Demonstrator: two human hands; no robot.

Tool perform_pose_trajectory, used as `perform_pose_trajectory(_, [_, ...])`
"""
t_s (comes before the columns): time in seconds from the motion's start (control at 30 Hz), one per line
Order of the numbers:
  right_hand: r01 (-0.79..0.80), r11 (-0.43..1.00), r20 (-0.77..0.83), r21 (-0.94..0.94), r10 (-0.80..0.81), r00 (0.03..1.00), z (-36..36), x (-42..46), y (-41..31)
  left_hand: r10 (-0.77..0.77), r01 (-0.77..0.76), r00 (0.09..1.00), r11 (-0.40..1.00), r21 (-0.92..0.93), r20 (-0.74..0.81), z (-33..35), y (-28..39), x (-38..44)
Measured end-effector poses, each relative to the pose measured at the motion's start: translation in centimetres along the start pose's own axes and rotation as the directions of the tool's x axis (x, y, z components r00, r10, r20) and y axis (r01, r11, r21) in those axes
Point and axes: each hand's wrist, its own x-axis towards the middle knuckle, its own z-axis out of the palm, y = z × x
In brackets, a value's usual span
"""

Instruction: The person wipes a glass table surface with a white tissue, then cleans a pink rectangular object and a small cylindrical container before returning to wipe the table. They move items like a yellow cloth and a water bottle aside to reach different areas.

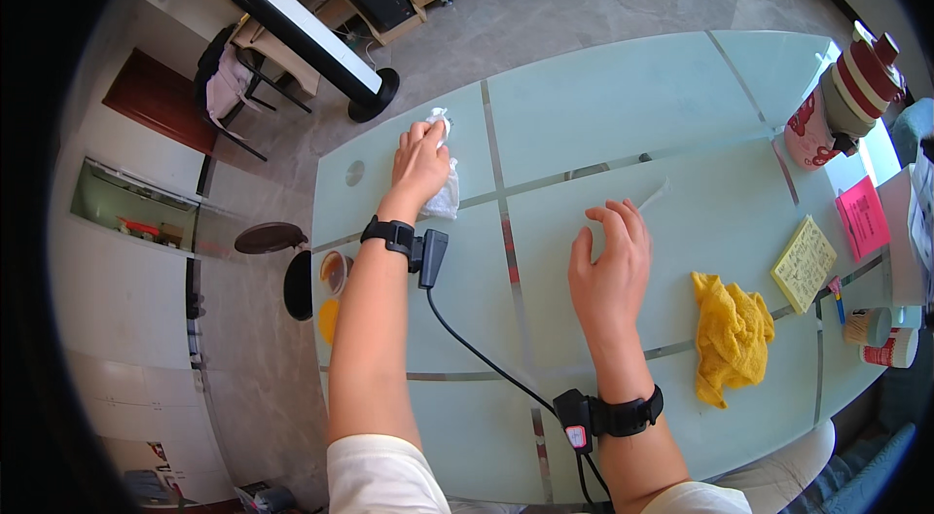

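Observation:
My left hand (422, 158) rests on a crumpled white cloth (444, 199) on the far left part of the frosted glass table (584, 98), its fingers curled over the cloth's upper end. Above the middle of the table is my right hand (611, 251), with bent, spread fingers and nothing held. A thin clear strip (655, 194) lies just beyond its fingertips. To the right of that hand a bunched yellow cloth (732, 339) lies on the glass. Both wrists wear black straps with small devices joined to a black cable (487, 361).
Along the right side stand a patterned pink container (808, 135), a red-and-cream bottle (861, 87), a yellow note pad (804, 264), a pink card (863, 218) and a toothpick jar (867, 326). Small round containers (336, 273) sit at the left edge. A tower fan (306, 25) stands beyond the table.

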Motion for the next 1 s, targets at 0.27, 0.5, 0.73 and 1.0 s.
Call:
perform_pose_trajectory(0.27, [0.030,0.999,-0.012,-0.040,-0.030,0.999,-0.3,0.4,0.2,0.049,-0.046,0.997,0.997,-0.056,0.052,-0.4,1.6,-0.3])
perform_pose_trajectory(0.5, [0.001,1.000,-0.016,-0.003,-0.001,1.000,-0.5,0.9,0.8,0.103,-0.087,0.985,0.989,-0.117,0.135,0.5,-0.6,-1.2])
perform_pose_trajectory(0.73, [-0.011,0.998,-0.015,0.064,0.012,1.000,0.1,0.0,0.0,-0.212,0.202,0.975,0.971,0.131,0.071,1.7,-0.1,-0.8])
perform_pose_trajectory(1.0, [0.013,0.997,-0.060,0.070,-0.009,0.998,-0.5,0.9,1.2,0.650,-0.656,0.751,0.754,0.019,0.121,3.5,12.9,-1.5])
